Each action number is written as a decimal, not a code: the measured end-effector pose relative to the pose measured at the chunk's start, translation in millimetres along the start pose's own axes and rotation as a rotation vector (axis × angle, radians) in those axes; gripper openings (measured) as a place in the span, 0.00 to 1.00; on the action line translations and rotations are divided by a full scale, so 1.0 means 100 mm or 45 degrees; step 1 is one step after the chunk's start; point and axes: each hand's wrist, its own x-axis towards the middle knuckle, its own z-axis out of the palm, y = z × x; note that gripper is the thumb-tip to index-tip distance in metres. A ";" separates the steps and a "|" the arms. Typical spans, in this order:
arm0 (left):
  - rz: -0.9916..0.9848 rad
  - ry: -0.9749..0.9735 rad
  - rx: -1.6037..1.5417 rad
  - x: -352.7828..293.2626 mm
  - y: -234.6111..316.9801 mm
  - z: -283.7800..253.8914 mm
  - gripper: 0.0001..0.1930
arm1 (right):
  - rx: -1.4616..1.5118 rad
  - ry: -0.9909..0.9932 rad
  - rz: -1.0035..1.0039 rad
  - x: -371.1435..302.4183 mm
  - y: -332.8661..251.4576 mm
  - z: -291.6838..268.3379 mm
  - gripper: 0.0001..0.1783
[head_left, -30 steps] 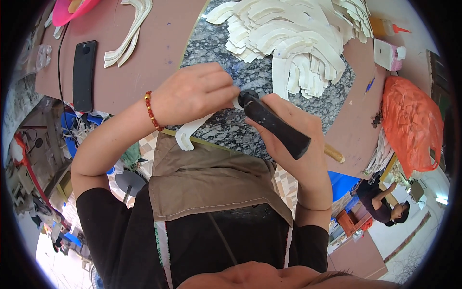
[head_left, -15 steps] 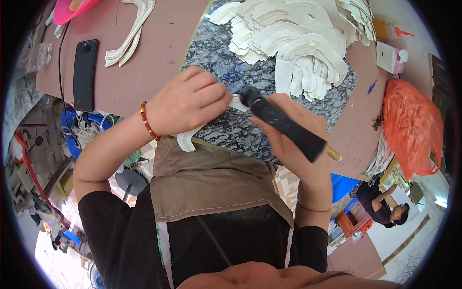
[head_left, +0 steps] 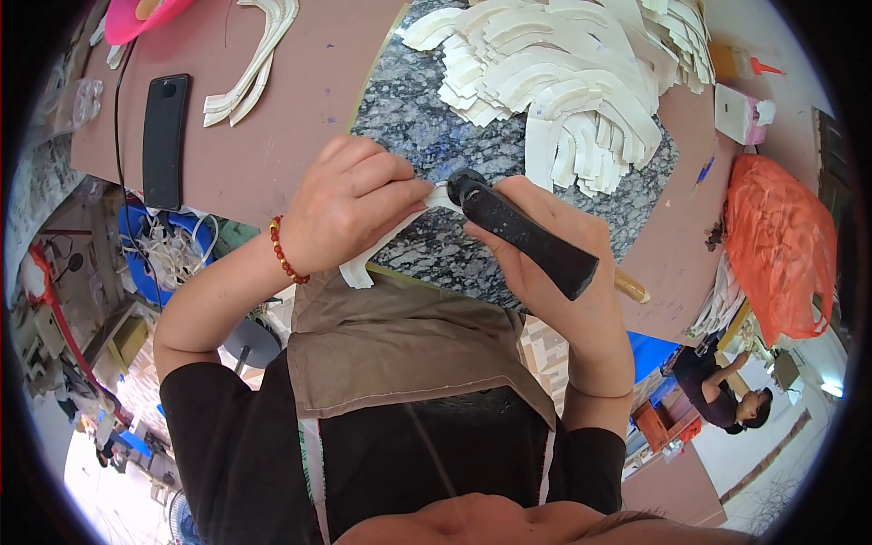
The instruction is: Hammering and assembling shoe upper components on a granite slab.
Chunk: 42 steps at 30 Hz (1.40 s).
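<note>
A curved white strip (head_left: 386, 245) lies at the near edge of a dark speckled stone slab (head_left: 427, 109). My left hand (head_left: 363, 195) pinches this strip, fingers closed, its far part bending toward the right. In my right hand (head_left: 577, 241) is a hammer (head_left: 531, 238) with a long black head and a wooden handle whose end sticks out past the palm. The narrow end of the head is on or just over the strip, close to my left fingertips; whether it touches cannot be made out.
A large heap of curved white pieces (head_left: 590, 82) covers the slab's far right. On the brown table (head_left: 272, 163) are a black phone-like slab (head_left: 165, 141), more strips (head_left: 259, 68) and a pink bowl (head_left: 136, 20). An orange plastic bag (head_left: 777, 245) stands right; another person (head_left: 718, 386) sits beyond.
My left hand has drawn slightly toward me, and more of the strip shows beneath it. The hammer has shifted a little to the left with my right hand.
</note>
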 end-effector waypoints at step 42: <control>-0.055 -0.004 0.256 -0.18 0.34 0.06 0.19 | 0.079 0.010 -0.112 0.08 -0.06 0.13 0.11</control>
